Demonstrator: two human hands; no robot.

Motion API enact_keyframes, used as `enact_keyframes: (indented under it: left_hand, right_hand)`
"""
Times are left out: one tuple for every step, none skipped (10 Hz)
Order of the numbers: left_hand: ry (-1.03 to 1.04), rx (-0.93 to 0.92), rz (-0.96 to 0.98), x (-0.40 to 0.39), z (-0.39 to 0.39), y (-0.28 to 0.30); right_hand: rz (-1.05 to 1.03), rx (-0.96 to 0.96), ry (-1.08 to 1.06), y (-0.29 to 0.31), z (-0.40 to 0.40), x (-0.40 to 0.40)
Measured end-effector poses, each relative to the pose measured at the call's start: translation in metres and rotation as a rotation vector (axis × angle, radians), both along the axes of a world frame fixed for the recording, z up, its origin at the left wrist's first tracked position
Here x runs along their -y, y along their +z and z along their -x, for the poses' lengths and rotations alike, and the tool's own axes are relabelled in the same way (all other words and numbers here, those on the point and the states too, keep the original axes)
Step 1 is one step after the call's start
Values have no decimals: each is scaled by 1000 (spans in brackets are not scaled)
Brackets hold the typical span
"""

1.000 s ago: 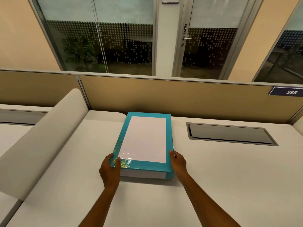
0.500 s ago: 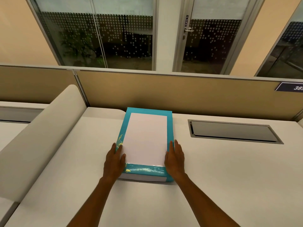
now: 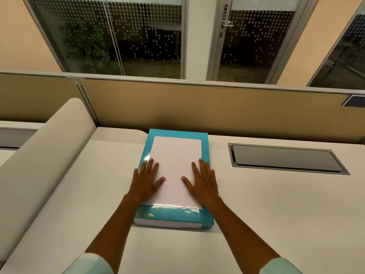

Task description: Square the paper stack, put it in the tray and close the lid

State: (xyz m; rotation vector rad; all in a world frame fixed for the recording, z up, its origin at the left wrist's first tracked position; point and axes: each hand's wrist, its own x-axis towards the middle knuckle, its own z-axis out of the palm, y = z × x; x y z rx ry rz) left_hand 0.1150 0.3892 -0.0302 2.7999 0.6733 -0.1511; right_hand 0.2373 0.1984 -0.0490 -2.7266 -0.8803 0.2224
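Both our hands have slid from the near corners and long edges of the teal paper ream (image 3: 178, 175) up onto its top face since the earlier frames, and our view has tipped lower, so the ream now sits closer to the middle of what we see. Our left hand (image 3: 147, 181) lies flat, palm down, fingers spread, across the left margin of the white label panel (image 3: 175, 165) and the teal border beside it; its grip is wide and closed on nothing. Our right hand (image 3: 201, 181) mirrors it on the right margin, also flat and splayed, thumb pointing inward toward the other thumb, with a bare strip of white between the two. We see the ream lying flat on the pale bench (image 3: 266, 204), its long axis running away from us, its far end close to the tan partition (image 3: 197, 107) and its near end showing a white strip under the glossy teal wrap. To the right of the ream, well apart from it, a grey recessed cable hatch (image 3: 286, 159) is set into the bench with its flap down. A rounded cream divider (image 3: 43, 155) slopes along the left side. Beyond the partition stand dotted glass panels (image 3: 118, 36) and a glass door (image 3: 254, 36) marked PUSH. Pale green sleeves (image 3: 88, 264) show at the bottom edge.
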Motion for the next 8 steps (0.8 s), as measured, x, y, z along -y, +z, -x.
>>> enact_keyframes:
  left_hand:
    - [1, 16, -12, 0, -2, -2]
    - [7, 31, -38, 2, 0, -4]
    - [16, 31, -72, 4, 1, -7]
    - [25, 19, -89, 7, 1, -6]
    - [19, 2, -95, 8, 1, -5]
    - [19, -36, -78, 7, -1, -1]
    - [5, -86, -66, 7, -2, 5]
    - [37, -41, -74, 17, -2, 12]
  right_hand:
    - [-12, 22, -18, -3, 0, -2]
    - [1, 29, -22, -4, 2, -2]
    - [16, 39, -19, -3, 2, -3]
    - [38, 52, -25, -2, 5, -2]
    - [66, 43, -18, -1, 5, -2]
    - [95, 4, -3, 3, 2, -2]
    - [110, -31, 10, 8, -2, -1]
    - [45, -15, -35, 15, -1, 2]
